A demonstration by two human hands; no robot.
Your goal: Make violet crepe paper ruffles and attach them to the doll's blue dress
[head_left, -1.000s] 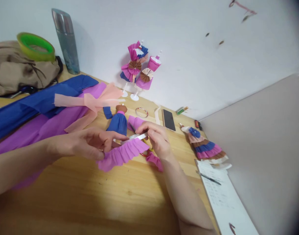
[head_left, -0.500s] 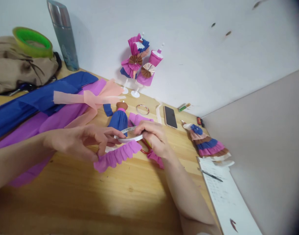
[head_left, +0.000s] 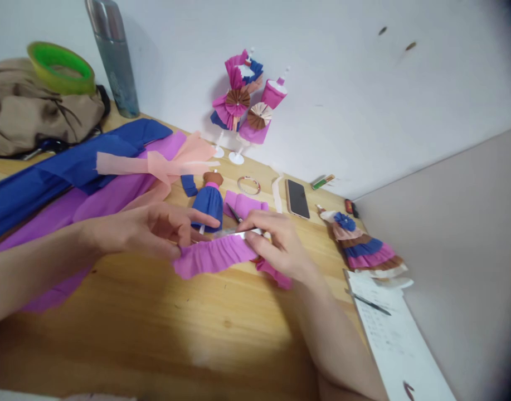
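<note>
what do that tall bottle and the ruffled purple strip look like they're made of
The tall bottle looks metal: shiny silvery cap, duller grey-green body, perhaps painted. The ruffled purple strip seems matte crepe paper, from its soft creases, though thin fabric is possible.

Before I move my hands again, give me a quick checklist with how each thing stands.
1. Left hand gripping the ruffle: ok, at its left end.
2. Right hand holding the white strip: ok.
3. Strip stuck to the ruffle: cannot tell.
4. Scissors clear of the right hand: not ok, it partly hides them.
5. Phone away from both hands: ok.
</note>
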